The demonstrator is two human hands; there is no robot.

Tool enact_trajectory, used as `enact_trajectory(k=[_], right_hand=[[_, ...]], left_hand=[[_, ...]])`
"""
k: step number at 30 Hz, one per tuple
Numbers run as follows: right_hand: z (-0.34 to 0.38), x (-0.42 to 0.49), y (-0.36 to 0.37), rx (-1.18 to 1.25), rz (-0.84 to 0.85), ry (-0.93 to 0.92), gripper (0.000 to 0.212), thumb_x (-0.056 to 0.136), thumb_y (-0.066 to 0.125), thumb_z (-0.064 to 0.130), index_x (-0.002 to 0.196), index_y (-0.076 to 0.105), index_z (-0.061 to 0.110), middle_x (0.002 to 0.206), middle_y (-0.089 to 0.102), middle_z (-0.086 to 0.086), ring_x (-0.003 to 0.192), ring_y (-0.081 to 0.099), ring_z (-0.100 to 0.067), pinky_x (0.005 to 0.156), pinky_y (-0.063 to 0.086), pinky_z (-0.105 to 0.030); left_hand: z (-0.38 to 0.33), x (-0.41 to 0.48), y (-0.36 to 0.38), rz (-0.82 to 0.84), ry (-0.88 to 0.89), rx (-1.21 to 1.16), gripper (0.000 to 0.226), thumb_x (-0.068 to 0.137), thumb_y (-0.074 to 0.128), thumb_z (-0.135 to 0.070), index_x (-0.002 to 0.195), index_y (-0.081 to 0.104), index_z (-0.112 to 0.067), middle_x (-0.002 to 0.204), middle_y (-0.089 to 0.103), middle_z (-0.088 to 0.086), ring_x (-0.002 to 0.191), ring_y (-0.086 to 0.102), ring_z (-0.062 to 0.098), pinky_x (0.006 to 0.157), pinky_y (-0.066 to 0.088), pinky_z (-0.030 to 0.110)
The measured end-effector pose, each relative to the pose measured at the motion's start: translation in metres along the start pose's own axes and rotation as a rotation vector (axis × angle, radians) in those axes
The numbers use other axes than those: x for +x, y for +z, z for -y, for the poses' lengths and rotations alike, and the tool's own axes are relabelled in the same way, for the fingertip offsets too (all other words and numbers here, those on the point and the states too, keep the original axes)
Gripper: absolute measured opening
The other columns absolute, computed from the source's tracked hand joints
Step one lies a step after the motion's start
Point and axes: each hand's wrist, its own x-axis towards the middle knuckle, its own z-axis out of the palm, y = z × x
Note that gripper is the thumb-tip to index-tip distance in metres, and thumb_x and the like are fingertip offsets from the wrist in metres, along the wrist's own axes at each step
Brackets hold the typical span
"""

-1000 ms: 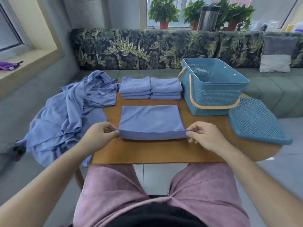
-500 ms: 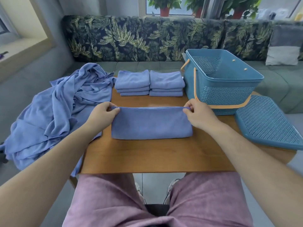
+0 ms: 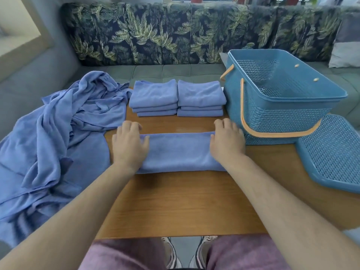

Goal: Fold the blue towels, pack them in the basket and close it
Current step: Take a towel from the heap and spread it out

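Folded blue towel (image 3: 179, 152) on tabletop (image 3: 181, 201): left hand (image 3: 129, 146) and right hand (image 3: 227, 142) lie flat on its ends, fingers extended, gripping nothing. Basket (image 3: 276, 98) stands just right.

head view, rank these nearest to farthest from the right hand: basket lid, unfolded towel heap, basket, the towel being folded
1. towel being folded: under the right hand, which rests on its right end.
2. basket: just to the hand's right.
3. lid: lying flat, farther right, past the basket's near corner.
4. unfolded towel heap: far left, beyond the left hand.
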Motion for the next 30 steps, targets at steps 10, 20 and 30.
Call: enact_trajectory(k=[10, 20, 30], right_hand=[[0.036, -0.035, 0.031, 0.206, 0.308, -0.17, 0.06, 0.105, 0.018, 0.053, 0.161, 0.016, 0.032, 0.169, 0.001, 0.006, 0.156, -0.006, -0.014, 0.126, -0.005, -0.038], [0.018, -0.041, 0.029, 0.115, 0.287, -0.132, 0.066, 0.101, 0.015, 0.063, 0.161, 0.013, 0.036, 0.169, -0.001, 0.007, 0.156, -0.009, -0.017, 0.126, -0.007, -0.039], [0.014, -0.044, 0.027, 0.126, 0.229, -0.126, 0.067, 0.1, 0.019, 0.064, 0.16, 0.02, 0.034, 0.17, 0.006, 0.005, 0.156, -0.003, -0.018, 0.126, -0.001, -0.041]], left_hand=[[-0.035, -0.039, 0.033, 0.41, 0.226, 0.006, 0.075, 0.089, 0.008, -0.064, 0.157, 0.025, -0.036, 0.165, 0.014, -0.015, 0.154, 0.005, 0.012, 0.124, 0.001, 0.036], [0.005, -0.027, 0.018, 0.445, 0.16, 0.085, 0.064, 0.098, 0.025, -0.069, 0.156, 0.019, -0.045, 0.167, 0.006, -0.016, 0.154, -0.002, 0.013, 0.125, -0.001, 0.038], [0.041, -0.019, 0.011, 0.497, 0.231, -0.055, 0.067, 0.095, 0.029, -0.072, 0.156, 0.025, -0.043, 0.166, 0.008, -0.017, 0.153, -0.001, 0.005, 0.125, 0.0, 0.034]])
